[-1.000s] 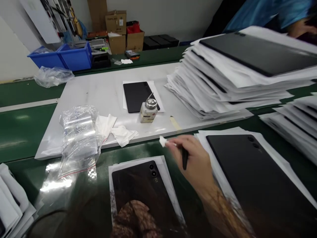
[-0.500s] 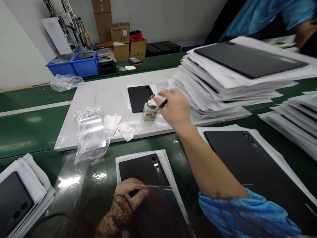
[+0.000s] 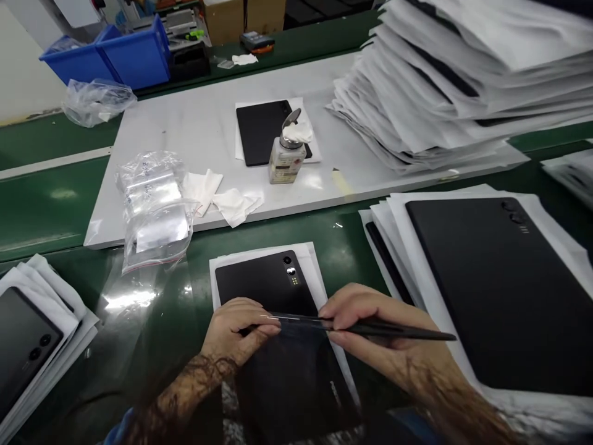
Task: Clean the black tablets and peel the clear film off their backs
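The left hand (image 3: 236, 330) rests on a black back cover (image 3: 278, 334) lying on white paper, its fingers curled and pinching the edge of a thin clear film (image 3: 296, 319) that stretches across the cover. Just to its right, the right hand (image 3: 380, 337) is closed around dark tweezers (image 3: 393, 330), whose tip meets the same film between the 2 hands. Beyond both hands, well apart on a white board (image 3: 208, 133), stands a small pump bottle (image 3: 286, 157) with a white wipe (image 3: 299, 131) on its top. To the right of the right hand lies a larger black panel (image 3: 500, 284) on paper sheets.
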### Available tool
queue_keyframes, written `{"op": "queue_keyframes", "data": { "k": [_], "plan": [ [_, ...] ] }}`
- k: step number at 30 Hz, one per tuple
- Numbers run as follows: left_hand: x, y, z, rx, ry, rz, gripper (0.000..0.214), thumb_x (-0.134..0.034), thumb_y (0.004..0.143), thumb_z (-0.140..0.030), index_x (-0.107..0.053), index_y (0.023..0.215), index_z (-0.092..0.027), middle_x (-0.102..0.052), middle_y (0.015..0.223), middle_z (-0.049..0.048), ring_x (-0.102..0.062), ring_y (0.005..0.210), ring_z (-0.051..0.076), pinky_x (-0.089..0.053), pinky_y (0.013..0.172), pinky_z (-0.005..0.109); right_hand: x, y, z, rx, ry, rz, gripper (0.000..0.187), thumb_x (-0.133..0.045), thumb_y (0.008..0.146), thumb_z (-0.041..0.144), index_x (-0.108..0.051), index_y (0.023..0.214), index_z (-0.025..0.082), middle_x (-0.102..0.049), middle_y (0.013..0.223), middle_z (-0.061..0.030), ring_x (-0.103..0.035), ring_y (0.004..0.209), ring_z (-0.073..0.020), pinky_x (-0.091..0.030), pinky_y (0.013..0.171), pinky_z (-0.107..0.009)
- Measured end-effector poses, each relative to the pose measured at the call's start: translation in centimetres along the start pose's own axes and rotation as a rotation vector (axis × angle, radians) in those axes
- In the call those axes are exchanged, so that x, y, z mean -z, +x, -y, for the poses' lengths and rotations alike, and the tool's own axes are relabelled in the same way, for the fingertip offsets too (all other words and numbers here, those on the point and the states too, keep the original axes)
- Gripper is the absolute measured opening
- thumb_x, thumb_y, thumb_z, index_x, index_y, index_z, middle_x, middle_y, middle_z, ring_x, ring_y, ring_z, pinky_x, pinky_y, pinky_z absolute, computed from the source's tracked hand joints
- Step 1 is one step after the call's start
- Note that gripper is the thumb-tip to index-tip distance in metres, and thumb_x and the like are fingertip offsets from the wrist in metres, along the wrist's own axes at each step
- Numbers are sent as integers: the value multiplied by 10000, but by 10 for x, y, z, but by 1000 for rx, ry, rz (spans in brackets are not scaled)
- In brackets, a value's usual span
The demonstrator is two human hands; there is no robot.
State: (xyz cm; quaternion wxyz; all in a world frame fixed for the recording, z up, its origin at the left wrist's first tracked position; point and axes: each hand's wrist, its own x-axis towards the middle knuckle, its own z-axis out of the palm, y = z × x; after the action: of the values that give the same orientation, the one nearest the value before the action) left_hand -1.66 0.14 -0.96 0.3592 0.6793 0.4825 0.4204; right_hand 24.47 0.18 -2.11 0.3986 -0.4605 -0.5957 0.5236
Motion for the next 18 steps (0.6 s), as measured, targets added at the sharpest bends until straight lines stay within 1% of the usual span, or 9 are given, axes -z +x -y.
{"op": "queue_keyframes", "data": {
  "k": [2,5,10,12,18],
  "plan": [
    [0,1,-1,-25,14,16,67,-678,735,-260,-733,758,-230,-764,643,-2,-701,648,158,-548,703,273,-1,1,-3,37,-9,41,185,-1059,1007,512,-1002,870,401,-904,870,-107,-848,768,-325,-787,800,-506],
    [-1,1,0,-71,27,61,76,-666,751,-262,-725,792,-238,-769,669,-10,-705,640,151,-544,723,283,-8,4,-4,113,-25,77,163,-1008,1060,410,-998,899,388,-919,881,-88,-870,764,-299,-791,787,-462],
    [0,0,1,-115,54,109,88,-666,754,-244,-710,831,-249,-777,715,-18,-717,658,152,-539,758,304,-17,12,-3,304,-19,85,149,-948,1063,268,-944,935,343,-934,884,-51,-876,698,-244,-778,712,-362],
    [1,0,1,-124,62,120,88,-660,761,-240,-706,835,-246,-777,721,-17,-718,659,150,-540,761,306,-18,12,-3,330,-23,86,162,-934,1064,231,-924,937,331,-940,890,-45,-889,704,-235,-773,706,-339],
    [0,1,-1,-162,85,135,73,-635,783,-244,-697,820,-232,-772,705,-25,-716,627,128,-542,754,288,-17,13,-2,334,-9,103,186,-928,1083,208,-902,947,331,-952,896,-23,-916,741,-216,-756,710,-291]
  ]
}}
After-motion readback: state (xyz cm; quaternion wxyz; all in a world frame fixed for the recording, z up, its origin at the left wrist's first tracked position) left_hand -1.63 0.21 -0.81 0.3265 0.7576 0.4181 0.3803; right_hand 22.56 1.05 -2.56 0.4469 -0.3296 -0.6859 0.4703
